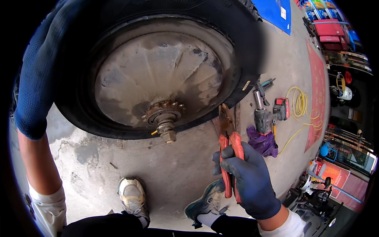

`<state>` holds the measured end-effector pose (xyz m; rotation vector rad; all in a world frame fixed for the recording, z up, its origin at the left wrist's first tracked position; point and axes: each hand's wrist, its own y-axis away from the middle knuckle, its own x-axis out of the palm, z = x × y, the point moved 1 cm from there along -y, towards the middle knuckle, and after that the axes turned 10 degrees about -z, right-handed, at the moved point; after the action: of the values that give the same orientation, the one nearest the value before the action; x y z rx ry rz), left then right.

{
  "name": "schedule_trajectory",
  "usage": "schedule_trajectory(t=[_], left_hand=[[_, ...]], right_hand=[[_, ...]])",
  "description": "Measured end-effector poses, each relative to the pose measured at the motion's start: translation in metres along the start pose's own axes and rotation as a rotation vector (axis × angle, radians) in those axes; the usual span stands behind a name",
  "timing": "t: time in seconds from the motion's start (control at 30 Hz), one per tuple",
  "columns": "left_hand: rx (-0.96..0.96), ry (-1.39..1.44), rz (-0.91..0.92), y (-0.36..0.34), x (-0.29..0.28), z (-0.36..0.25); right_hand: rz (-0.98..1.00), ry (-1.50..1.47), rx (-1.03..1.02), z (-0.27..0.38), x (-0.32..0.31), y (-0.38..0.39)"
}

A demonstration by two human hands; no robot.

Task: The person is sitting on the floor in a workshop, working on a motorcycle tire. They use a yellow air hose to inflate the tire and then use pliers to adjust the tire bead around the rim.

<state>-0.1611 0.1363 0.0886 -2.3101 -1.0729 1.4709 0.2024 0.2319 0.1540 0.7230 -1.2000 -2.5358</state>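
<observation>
Over grey concrete [169, 170], your right hand [252, 179] grips red-handled pliers [237, 145] beside the wheel [158, 75]; whether your left hand [45, 51] grasps it, I cannot tell.

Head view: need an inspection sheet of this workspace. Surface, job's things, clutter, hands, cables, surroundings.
Surface: concrete floor, stained dark in patches.
Job's things: wheel with black tyre, rusty sprocket and axle nut; red-handled pliers, jaws near the tyre's lower edge, contact unclear.
Clutter: cordless impact wrench with red-and-black battery; purple cloth.
Hands: gloved left hand at the tyre's left side, fingers unclear; gloved right hand closed on the pliers.
Cables: yellow coiled line on the floor, cable or hose unclear.
Surroundings: red floor strip; blue panel.
</observation>
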Motion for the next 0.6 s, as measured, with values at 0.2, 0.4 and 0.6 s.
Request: schedule_trajectory(t=[0.2, 0.4, 0.6], left_hand=[[0.061, -0.018, -0.017, 0.0057, -0.0081, -0.0041], [0.078, -0.022, -0.026, 0.0074, -0.0098, -0.0049], [0.102, -0.044, -0.022, 0.0081, -0.0099, -0.0017]], right_hand=[[-0.038, 0.105, -0.029, 0.001, 0.0015, -0.0021], [-0.025, 0.079, -0.005, 0.0059, 0.0026, -0.0024], [-0.005, 0.047, 0.045, 0.0038, 0.0004, -0.0046]])
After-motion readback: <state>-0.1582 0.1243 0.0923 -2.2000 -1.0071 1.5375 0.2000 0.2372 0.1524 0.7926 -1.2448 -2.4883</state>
